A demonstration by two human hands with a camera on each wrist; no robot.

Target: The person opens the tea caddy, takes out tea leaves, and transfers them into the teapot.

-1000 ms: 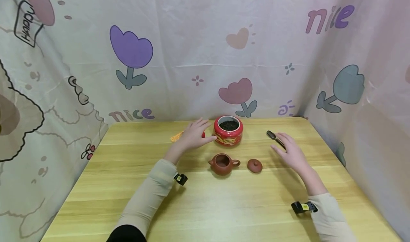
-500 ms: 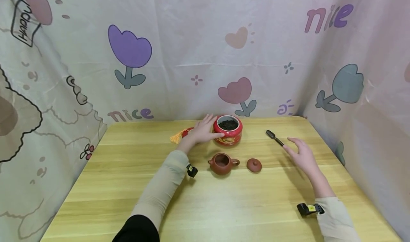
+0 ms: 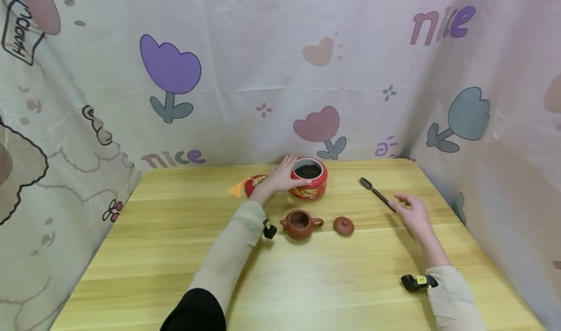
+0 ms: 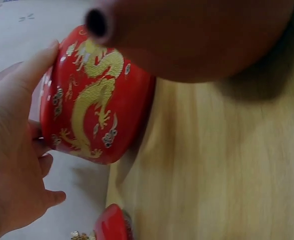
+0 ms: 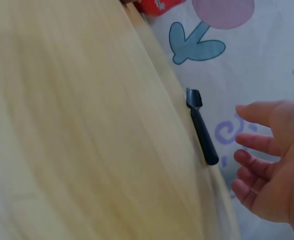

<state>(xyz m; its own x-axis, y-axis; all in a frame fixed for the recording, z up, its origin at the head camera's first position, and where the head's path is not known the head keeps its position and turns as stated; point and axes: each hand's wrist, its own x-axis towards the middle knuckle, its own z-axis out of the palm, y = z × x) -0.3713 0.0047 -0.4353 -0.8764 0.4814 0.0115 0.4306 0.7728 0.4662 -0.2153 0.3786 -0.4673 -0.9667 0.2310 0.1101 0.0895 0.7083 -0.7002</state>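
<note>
A red tea jar (image 3: 308,192) with a gold dragon stands at the back of the table, dark tea leaves (image 3: 308,171) inside. My left hand (image 3: 279,179) holds its left side, thumb along the front rim and other fingers partly hidden behind. In the left wrist view the thumb (image 4: 34,65) lies against the red wall. My right hand (image 3: 414,214) is by the handle end of a black tea scoop (image 3: 377,193). In the right wrist view its fingers are loosely bent and apart from the scoop (image 5: 203,132). A brown clay teapot (image 3: 299,229), lid off, stands before the jar.
The teapot's round lid (image 3: 344,226) lies right of its handle. Behind the left wrist sits a red jar lid (image 3: 253,185) with an orange tassel (image 3: 237,190). A printed curtain (image 3: 245,53) rises at the back edge of the wooden table (image 3: 175,253).
My left hand has moved right, off the red lid and onto the jar's side. The right hand has drawn back slightly toward the scoop's handle end. The scoop stays on the table.
</note>
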